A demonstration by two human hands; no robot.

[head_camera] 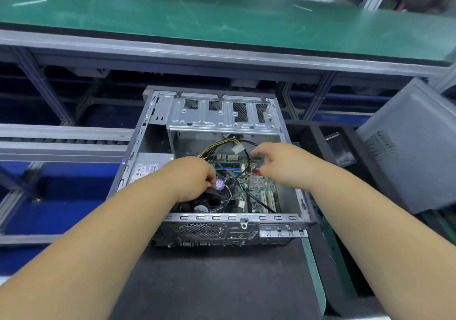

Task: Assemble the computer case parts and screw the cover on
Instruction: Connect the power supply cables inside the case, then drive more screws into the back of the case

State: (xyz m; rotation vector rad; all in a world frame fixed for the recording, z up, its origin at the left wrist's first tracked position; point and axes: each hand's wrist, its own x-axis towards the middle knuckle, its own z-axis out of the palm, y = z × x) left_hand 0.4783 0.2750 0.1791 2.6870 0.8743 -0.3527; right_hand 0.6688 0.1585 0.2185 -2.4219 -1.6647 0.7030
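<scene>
Both hands [195,179] inside open case [212,217]

Dark work mat [222,282] at six o'clock, carrying the open computer case [212,228] toward centre. At three o'clock, beside the mat, a grey case cover [414,156] leaning tilted, near a clear plastic tray [340,149]. At twelve o'clock, a green-topped bench [197,18] with an aluminium edge.

Open case [172,217] on mat [217,282], cover [414,151] right
</scene>
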